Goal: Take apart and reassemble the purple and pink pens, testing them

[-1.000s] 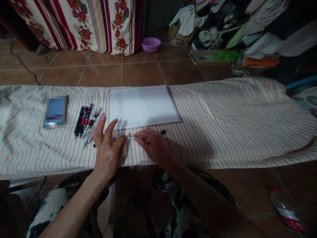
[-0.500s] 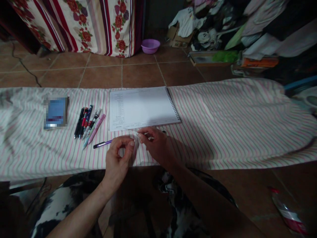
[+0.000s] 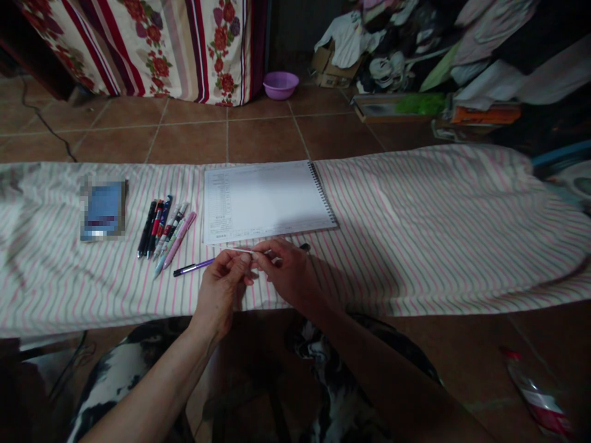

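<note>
- Two-handed now, pinching a thin white rod (image 3: 238,249) in fingertips of the right hand (image 3: 285,264), near the spiral notebook (image 3: 272,197)
- Left hand (image 3: 220,282) alongside, curled nearly closed; cannot tell its grip
- Already picked out, apart from the purple pen (image 3: 196,266) on the striped cloth (image 3: 415,215)
- Seemingly midway: not yet laid down

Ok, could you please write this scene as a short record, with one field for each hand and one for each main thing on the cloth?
Left hand: fingers bent, tips beside the right hand's; grip unclear
Right hand: thumb and finger pinching one end of a thin white stick
Purple pen: black end visible, other end hidden by the left hand
Other pens: grouped between the device and the notebook
Notebook: spiral-bound, mostly blank page
Device: pixelated, details unreadable
Cloth: striped, beneath these things
</note>
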`<state>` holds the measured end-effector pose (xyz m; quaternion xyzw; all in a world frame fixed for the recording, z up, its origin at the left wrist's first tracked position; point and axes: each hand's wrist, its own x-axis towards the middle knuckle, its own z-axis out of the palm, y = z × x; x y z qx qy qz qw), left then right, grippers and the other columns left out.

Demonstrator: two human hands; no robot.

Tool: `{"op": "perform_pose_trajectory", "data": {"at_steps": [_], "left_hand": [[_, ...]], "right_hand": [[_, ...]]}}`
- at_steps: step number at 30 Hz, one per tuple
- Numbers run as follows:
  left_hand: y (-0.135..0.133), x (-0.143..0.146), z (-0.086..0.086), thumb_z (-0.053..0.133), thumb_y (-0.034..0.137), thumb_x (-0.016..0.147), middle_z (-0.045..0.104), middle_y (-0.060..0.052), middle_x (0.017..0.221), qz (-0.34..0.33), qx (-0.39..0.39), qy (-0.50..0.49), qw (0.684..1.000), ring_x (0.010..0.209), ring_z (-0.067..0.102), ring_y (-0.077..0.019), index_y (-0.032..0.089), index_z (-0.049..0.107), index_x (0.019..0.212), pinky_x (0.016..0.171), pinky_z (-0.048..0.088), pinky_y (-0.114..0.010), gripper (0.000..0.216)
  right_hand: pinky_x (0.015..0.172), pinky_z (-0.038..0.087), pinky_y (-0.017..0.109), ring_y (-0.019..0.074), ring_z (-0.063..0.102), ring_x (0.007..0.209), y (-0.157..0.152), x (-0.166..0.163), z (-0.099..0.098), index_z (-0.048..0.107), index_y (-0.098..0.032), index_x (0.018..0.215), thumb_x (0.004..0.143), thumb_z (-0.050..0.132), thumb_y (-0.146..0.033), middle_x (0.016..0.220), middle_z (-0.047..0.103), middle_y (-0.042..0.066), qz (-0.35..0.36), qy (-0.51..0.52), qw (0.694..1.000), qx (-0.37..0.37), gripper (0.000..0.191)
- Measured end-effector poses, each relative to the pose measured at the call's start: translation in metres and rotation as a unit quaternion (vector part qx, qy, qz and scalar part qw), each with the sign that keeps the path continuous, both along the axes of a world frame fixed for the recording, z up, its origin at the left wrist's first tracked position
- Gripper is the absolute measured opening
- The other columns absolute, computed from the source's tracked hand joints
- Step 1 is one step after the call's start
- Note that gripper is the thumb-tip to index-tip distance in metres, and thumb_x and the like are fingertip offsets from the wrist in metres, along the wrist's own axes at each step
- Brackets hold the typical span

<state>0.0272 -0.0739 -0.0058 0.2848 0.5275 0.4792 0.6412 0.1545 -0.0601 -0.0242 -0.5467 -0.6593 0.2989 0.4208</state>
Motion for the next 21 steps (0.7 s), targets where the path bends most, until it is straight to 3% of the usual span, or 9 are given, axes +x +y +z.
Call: {"op": "perform_pose_trajectory", "data": {"at_steps": [9, 21], "left_hand": [[0.0041, 0.0024, -0.0003, 0.074, 0.031, 0.064, 0.062, 0.002, 0.058, 0.037, -0.009, 0.015, 0.999, 0.048, 0.051, -0.0046, 0.014, 0.059, 0.068, 0.049, 0.040, -0.015, 0.023], [0.0052, 0.0054, 0.0011, 0.077, 0.030, 0.059, 0.064, 0.001, 0.063, 0.052, -0.022, -0.020, 0.998, 0.051, 0.056, -0.0065, 0.013, 0.060, 0.065, 0.051, 0.045, -0.017, 0.025]], "right_hand": [[0.061, 0.046, 0.022, 0.0118, 0.060, 0.069, 0.0004, -0.0012, 0.0020, 0.064, -0.020, 0.083, 0.078, 0.059, -0.019, 0.079, 0.066, 0.001, 0.014, -0.019, 1.000, 0.005, 0.007], [0.065, 0.047, 0.024, 0.0125, 0.060, 0.072, 0.0011, 0.0001, 0.0008, 0.063, -0.021, 0.082, 0.079, 0.057, -0.019, 0.081, 0.066, 0.002, 0.015, -0.017, 1.000, 0.015, 0.007]]}}
